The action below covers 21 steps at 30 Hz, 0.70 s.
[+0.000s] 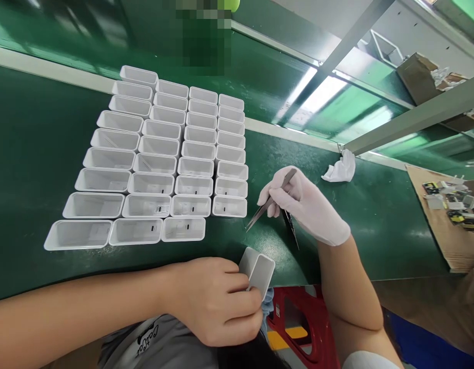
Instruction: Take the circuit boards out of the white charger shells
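Observation:
My bare left hand (217, 300) is closed around a white plastic shell (258, 270) at the near edge of the green table, its open end tilted up to the right. My right hand (304, 205), in a white glove, pinches metal tweezers (270, 201) whose tips point down-left, just above the held shell. Left of the tweezers, several rows of the same white shells (160, 164) stand open side up on the table.
A crumpled white cloth (339, 168) lies right of my gloved hand. A cardboard sheet (445, 241) with small parts sits at the right edge. Metal frame bars (414, 120) cross above. A red stool (302, 318) stands below the table (29, 154) edge.

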Motion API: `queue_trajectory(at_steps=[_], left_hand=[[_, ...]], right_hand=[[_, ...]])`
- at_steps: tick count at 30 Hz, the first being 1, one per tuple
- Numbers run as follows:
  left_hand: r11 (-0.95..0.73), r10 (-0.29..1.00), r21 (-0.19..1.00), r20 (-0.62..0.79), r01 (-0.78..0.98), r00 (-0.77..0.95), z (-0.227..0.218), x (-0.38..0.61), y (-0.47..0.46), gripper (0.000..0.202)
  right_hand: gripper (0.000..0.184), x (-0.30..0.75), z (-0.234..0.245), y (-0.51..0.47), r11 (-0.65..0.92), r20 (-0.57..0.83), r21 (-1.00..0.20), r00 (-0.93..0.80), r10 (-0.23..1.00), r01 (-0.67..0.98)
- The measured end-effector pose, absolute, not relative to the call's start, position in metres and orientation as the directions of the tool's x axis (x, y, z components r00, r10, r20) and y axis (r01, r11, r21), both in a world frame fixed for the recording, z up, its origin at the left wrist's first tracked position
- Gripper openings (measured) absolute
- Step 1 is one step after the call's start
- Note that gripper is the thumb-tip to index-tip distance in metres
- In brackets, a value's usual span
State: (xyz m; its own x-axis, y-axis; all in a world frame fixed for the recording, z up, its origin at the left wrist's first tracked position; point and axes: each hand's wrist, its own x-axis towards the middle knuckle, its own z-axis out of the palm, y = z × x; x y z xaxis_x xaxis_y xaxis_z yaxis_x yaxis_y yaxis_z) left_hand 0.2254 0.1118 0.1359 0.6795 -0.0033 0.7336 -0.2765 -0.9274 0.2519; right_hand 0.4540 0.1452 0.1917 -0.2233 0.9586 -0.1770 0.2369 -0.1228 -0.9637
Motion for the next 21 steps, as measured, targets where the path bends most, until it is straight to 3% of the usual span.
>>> queue_trajectory(at_steps=[13,21], left_hand=[[-0.938,-0.005,0.231,0.735,-0.258,0.678,0.1355,0.2252,0.1109,0.011],[-0.927,-0.006,0.248,0.742,-0.282,0.670,0.1361,0.2258,0.1133,0.011]], right_hand=[[0.021,0.4530,0.1908,0.1455,-0.135,-0.186,-0.961,-0.198,0.962,0.242],[0.014,0.4527,0.1903,0.1458,-0.123,-0.173,-0.962,-0.197,0.965,0.244]])
